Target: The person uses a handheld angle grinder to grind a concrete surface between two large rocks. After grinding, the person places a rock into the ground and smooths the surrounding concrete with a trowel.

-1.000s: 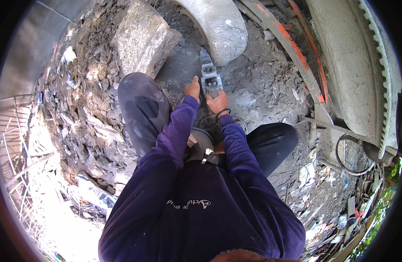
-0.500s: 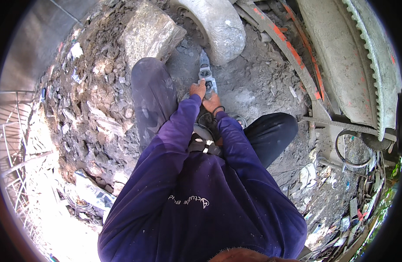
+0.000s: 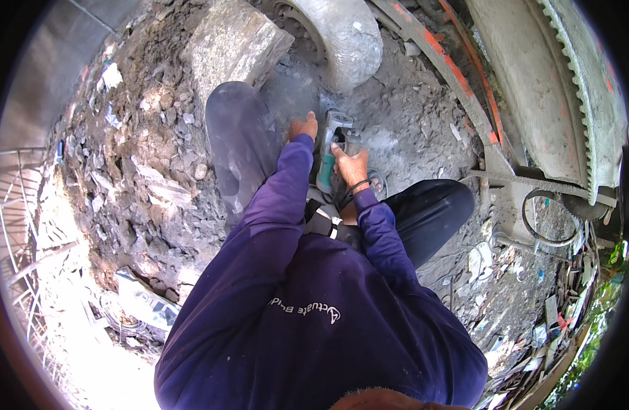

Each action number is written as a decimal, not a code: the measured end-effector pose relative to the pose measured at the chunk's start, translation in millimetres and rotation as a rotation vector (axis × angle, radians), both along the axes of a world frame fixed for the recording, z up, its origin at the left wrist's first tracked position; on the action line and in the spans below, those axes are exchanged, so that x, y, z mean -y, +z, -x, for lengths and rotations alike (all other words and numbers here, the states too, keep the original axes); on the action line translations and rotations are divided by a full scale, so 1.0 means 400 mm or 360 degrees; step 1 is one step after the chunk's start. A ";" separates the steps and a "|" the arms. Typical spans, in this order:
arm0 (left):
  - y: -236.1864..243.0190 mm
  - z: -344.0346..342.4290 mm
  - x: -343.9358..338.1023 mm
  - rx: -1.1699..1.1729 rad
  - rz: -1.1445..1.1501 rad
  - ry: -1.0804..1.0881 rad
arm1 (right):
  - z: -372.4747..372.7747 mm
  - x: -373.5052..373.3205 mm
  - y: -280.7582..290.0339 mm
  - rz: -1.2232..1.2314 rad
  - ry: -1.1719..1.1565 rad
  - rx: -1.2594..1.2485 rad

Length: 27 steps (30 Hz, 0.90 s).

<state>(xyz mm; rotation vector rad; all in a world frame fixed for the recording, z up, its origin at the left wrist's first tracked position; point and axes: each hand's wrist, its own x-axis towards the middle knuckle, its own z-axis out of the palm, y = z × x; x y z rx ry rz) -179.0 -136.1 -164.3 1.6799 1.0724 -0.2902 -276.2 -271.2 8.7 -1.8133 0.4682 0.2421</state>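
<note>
A power tool [image 3: 325, 167] with a green body and grey front housing lies tilted between my knees, over the dusty ground. My right hand [image 3: 353, 166] is closed around its body from the right side, with the thumb on top. Just left of the grey front part, my left hand [image 3: 303, 128] hovers apart from the tool; one digit is stretched forward and its other fingers are partly hidden. The working end is lost in blur and dust near the wheel. A dark band circles my right wrist.
A rough stone block [image 3: 236, 44] and a dust-coated wheel [image 3: 352, 48] stand just ahead. To the right are a curved metal frame with orange paint [image 3: 441, 58] and a big drum with a toothed rim [image 3: 577, 102]. Rubble [image 3: 150, 150] covers the left ground; thin bars [image 3: 21, 205] rise beyond.
My left hand has come off the tool and sits to its left. My right hand has shifted right and back along the tool, whose green body now shows as it tilts.
</note>
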 end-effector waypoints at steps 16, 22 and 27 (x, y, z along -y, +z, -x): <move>0.046 -0.046 0.064 0.0136 0.1299 0.0363 | 0.042 0.056 0.158 0.0132 0.0348 0.0226; 0.198 -0.176 0.009 0.0526 0.1404 0.0442 | -0.101 -0.020 0.169 0.0418 0.0477 0.0548; 0.012 -0.414 -0.112 0.0385 0.1561 0.0256 | -0.300 -0.104 0.030 0.0307 0.0408 0.0445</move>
